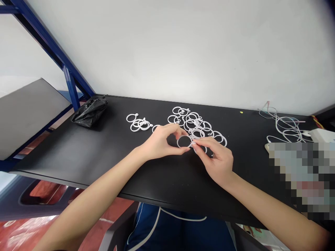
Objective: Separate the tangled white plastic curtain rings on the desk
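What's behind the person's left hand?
Behind the left hand, part of a white ring shows on the black table; the hand covers the rest, and anything else there is hidden.

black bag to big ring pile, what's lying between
Head view: between the black bag and big pile lie a small group of white rings and another ring, partly hidden by the left hand.

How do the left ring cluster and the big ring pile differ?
The left ring cluster is small; the big ring pile spreads wider. The left ring cluster lies nearer the black bag; the big ring pile, nearer the right hand. Both are white, on the black table.
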Action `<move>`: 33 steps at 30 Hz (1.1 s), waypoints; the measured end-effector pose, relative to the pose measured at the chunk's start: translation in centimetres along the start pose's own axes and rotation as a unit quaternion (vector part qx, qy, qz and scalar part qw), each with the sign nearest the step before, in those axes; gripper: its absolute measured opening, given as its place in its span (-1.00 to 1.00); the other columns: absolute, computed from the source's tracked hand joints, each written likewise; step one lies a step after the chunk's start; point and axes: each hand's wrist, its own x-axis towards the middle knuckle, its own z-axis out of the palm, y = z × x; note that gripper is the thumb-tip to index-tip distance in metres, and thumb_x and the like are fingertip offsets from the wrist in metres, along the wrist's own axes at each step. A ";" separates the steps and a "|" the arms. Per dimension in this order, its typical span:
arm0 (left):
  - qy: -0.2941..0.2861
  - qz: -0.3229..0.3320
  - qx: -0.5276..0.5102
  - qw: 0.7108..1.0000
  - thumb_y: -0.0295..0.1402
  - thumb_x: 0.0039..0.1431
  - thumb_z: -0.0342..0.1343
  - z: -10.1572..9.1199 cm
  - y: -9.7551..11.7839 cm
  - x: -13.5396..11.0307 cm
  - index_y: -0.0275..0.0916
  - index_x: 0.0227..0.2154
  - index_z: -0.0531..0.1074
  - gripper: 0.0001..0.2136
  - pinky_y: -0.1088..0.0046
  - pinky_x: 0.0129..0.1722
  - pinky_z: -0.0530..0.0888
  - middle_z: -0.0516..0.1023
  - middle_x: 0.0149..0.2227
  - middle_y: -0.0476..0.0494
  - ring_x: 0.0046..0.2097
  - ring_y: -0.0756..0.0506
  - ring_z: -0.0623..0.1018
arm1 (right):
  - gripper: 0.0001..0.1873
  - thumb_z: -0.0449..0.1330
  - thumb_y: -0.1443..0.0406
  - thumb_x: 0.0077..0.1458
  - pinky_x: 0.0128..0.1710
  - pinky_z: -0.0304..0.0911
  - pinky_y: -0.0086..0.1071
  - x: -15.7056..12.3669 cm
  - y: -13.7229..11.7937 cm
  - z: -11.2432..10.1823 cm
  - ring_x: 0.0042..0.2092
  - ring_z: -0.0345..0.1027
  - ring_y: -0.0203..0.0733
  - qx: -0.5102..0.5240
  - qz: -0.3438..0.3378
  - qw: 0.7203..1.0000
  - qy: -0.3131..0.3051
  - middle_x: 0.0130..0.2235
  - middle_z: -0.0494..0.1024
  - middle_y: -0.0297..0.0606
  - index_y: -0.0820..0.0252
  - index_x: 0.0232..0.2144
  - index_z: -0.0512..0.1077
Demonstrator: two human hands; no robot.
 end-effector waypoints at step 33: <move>-0.026 0.006 0.031 0.999 0.04 0.18 0.06 2.0 0.1 -0.9 -0.23 -0.22 0.24 -0.60 0.63 -0.52 0.26 0.24 -0.60 0.17 -0.56 0.08 0.34 | -0.81 0.18 0.46 0.14 -0.32 0.39 -0.29 -0.3 -0.4 -0.3 -0.30 0.47 -0.16 0.089 -0.043 0.995 -0.034 -0.34 0.55 -0.27 0.12 -0.22 0.44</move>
